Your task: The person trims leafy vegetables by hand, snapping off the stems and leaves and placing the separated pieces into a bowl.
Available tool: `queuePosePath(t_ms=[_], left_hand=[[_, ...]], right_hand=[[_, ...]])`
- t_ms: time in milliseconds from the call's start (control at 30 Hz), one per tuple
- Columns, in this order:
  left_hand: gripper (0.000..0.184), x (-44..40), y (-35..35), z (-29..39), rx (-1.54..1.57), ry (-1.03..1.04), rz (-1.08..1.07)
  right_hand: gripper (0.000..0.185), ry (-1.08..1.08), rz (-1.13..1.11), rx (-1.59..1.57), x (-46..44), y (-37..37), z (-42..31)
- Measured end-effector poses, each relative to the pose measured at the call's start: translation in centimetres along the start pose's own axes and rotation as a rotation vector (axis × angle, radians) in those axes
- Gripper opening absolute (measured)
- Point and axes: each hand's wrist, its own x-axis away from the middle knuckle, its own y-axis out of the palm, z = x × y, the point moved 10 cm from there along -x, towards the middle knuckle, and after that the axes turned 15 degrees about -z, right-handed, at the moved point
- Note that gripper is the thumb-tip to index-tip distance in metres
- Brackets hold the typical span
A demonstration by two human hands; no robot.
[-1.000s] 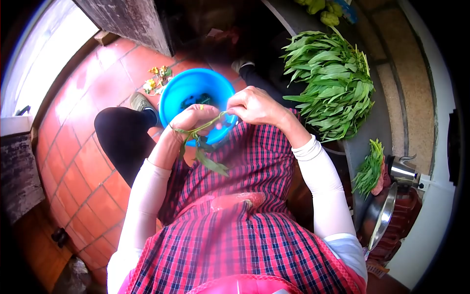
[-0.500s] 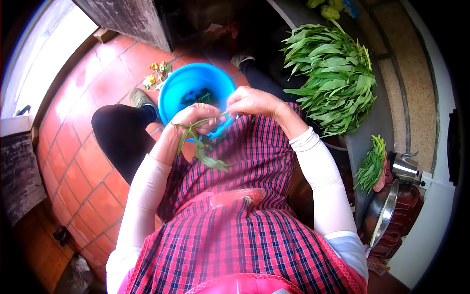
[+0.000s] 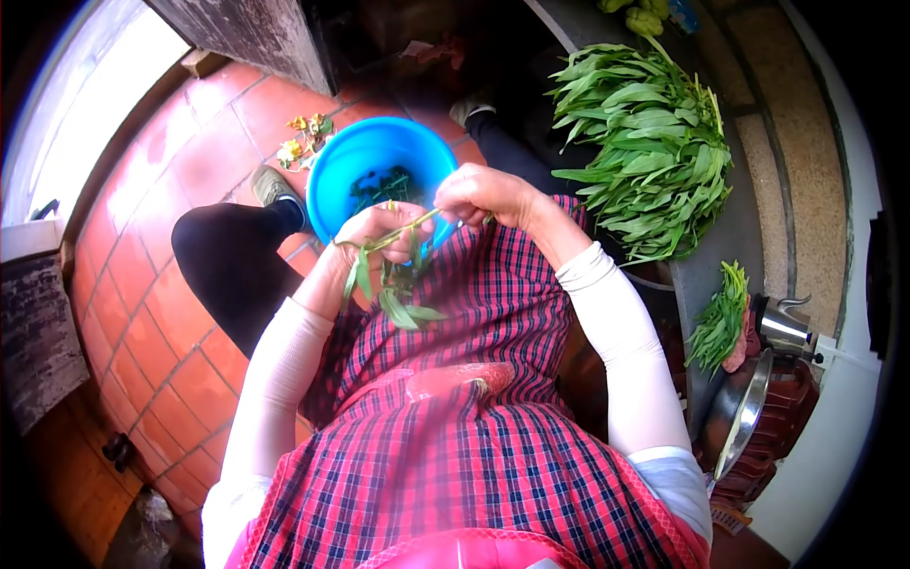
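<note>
A stem of leafy greens, which looks like water spinach (image 3: 398,311), stretches between my two hands, its leaves hanging down toward my lap. My left hand (image 3: 381,226) is closed around the stem. The fingers of my right hand (image 3: 488,196) pinch the stem's end, close to the left fingertips. Both hands are over the near rim of a blue bucket (image 3: 379,142), which has dark green pieces (image 3: 384,188) at its bottom. To the right, a big heap of water spinach (image 3: 649,142) lies on a grey ledge.
A smaller bunch of greens (image 3: 720,318) lies farther along the ledge (image 3: 744,213), near a metal kettle (image 3: 785,322) and a metal pan (image 3: 746,417). Yellowish scraps (image 3: 301,142) lie on the red tiled floor (image 3: 194,322) beside the bucket. Pale green vegetables (image 3: 643,17) are at the ledge's far end.
My right hand has shifted slightly left and its wrist has turned, staying at the stem. The stem is still held between both hands.
</note>
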Motion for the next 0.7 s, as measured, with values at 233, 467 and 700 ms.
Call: queuePosePath(t_ms=[233, 467, 700], left_hand=[[0.027, 0.9, -0.1, 1.3, -0.455, -0.022, 0.175], [0.023, 1.6, -0.3, 3.9, -0.983, -0.012, 0.453], [0.021, 9.7, -5.9, 11.7, -1.273, 0.418, 1.069]], right_hand=[[0.024, -0.109, 0.078, 0.693, 0.9, 0.9, -2.5], [0.019, 0.004, 0.407, 1.128, 0.8, 1.4, -3.2], [0.018, -0.353, 0.943, 0.983, 2.9, 3.4, -4.8]])
